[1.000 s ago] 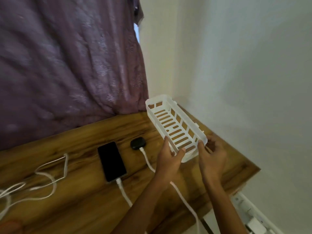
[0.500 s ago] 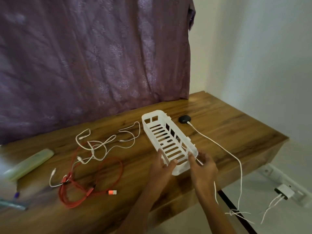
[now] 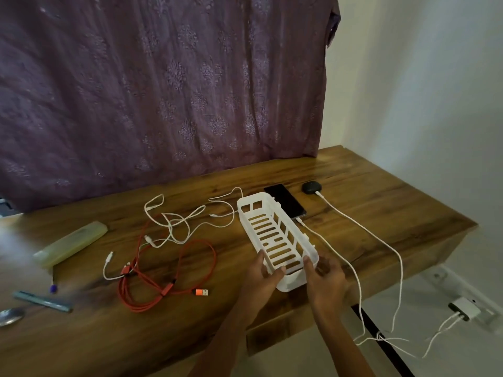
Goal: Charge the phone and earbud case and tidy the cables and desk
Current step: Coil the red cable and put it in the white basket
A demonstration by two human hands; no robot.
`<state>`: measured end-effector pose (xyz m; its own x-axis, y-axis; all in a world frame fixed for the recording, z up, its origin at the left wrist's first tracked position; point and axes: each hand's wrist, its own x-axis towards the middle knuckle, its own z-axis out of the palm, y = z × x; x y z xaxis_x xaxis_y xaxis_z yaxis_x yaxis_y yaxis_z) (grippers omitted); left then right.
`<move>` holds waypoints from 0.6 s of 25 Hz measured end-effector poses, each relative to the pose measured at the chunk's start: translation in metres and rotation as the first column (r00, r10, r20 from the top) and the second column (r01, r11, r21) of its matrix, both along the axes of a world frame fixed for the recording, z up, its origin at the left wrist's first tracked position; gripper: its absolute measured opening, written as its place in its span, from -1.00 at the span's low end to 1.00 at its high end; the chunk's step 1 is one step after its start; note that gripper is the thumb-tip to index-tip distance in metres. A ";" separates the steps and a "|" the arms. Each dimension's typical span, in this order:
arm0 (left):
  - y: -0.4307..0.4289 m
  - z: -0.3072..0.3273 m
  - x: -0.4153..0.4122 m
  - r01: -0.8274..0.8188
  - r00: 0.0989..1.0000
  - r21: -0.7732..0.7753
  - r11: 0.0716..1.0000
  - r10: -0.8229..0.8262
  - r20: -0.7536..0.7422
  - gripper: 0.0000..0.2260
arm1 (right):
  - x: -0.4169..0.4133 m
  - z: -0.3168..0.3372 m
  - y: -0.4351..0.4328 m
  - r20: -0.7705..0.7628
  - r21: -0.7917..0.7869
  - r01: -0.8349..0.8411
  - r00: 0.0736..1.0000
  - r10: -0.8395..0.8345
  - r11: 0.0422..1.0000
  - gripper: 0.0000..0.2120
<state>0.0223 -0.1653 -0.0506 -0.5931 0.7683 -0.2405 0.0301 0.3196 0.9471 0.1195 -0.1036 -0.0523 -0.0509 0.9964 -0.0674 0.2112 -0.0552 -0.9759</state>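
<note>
Both hands hold the near end of a white slotted basket (image 3: 268, 213) over the wooden desk (image 3: 367, 210): my left hand (image 3: 262, 277) on its left side, my right hand (image 3: 325, 278) on its right. Just behind the basket lies a black phone (image 3: 285, 200) with a white cable (image 3: 334, 257) plugged in. A black earbud case (image 3: 312, 187) sits further right, also on a white cable (image 3: 381, 240). Both cables drop off the desk edge toward a white charger (image 3: 464, 311) in the wall socket. Loose white cables (image 3: 179, 219) and a red cable (image 3: 168, 268) lie tangled to the left.
A pale green case (image 3: 72, 243), a teal pen (image 3: 42, 302), a small blue-tipped pen (image 3: 53, 285) and a spoon (image 3: 11, 317) lie at the desk's left end. A purple curtain (image 3: 163, 85) hangs behind the desk. A white wall (image 3: 435, 104) bounds the right side.
The basket has come from the desk's far right corner, leftward past the phone and earbud case, to near the loose cables, still in both hands. The view has swung left.
</note>
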 end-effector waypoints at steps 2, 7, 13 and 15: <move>0.002 -0.001 0.001 0.000 1.000 -0.011 1.000 0.000 -0.021 -0.51 | 0.000 0.000 0.002 0.012 0.001 -0.011 1.000 0.011 1.000 -0.67; 0.004 -0.002 0.003 -0.005 1.000 -0.018 1.000 0.005 -0.029 -0.47 | 0.003 -0.004 0.006 0.033 0.024 -0.036 0.999 0.035 0.999 -0.66; -0.016 0.004 0.000 -0.030 0.991 0.037 0.999 0.034 -0.129 -0.57 | -0.006 0.002 -0.001 0.137 0.189 -0.101 0.988 0.075 0.977 -0.58; -0.031 0.009 -0.008 -0.062 0.967 0.032 0.998 0.068 -0.245 -0.60 | -0.016 0.007 -0.013 0.184 0.298 -0.162 0.977 0.110 0.941 -0.59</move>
